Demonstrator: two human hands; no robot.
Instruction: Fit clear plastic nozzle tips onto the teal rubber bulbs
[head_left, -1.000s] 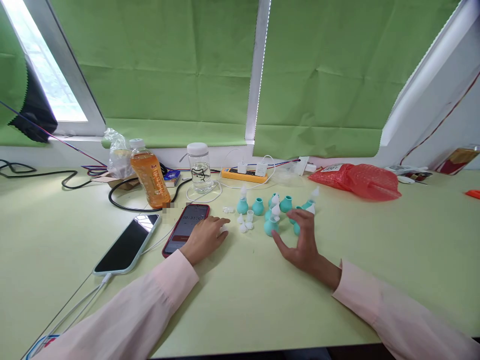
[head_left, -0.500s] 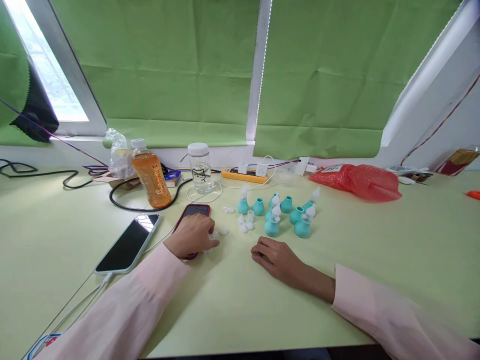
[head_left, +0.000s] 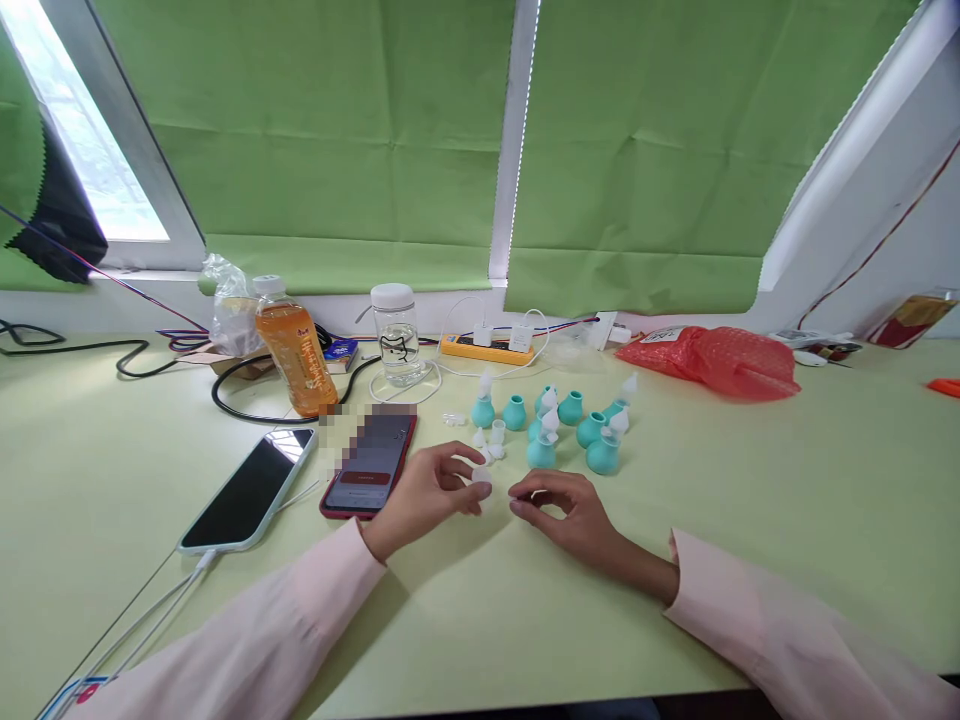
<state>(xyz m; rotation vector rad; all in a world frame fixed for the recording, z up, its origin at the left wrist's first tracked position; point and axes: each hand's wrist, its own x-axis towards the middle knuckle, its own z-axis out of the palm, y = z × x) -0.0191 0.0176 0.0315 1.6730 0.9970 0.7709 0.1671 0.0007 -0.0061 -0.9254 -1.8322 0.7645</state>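
On the left, a pale-cased phone (head_left: pixel 247 490) is lying on the table (head_left: pixel 750 480), a white charging cable (head_left: pixel 142 625) running from its near end. Behind it, a clear plastic bag (head_left: pixel 232 315) is resting beside an amber drink bottle (head_left: pixel 296 350). Next, a red-cased phone (head_left: pixel 371 465) is lying just left of the person's left hand (head_left: pixel 439 490), and a white-lidded jar (head_left: pixel 397 340) is standing farther back. The left thumb and fingers are clamping a translucent white round piece (head_left: pixel 481 478), holding it above the table in front of several small white parts (head_left: pixel 497 452). Behind these, a yellow power strip (head_left: pixel 487 350) is lying near the wall. To the right, teal squeeze bulbs (head_left: pixel 541 453) are standing in a loose cluster, some bearing white tips (head_left: pixel 619 421), others showing open necks. In front of them, the right hand (head_left: pixel 566 510) is hovering or resting near the round piece, its thumb and forefinger curling close; whether they are meeting or pinching something small, I cannot tell. Farther right, a red bubble-wrap bag (head_left: pixel 712 362) is lying well apart.
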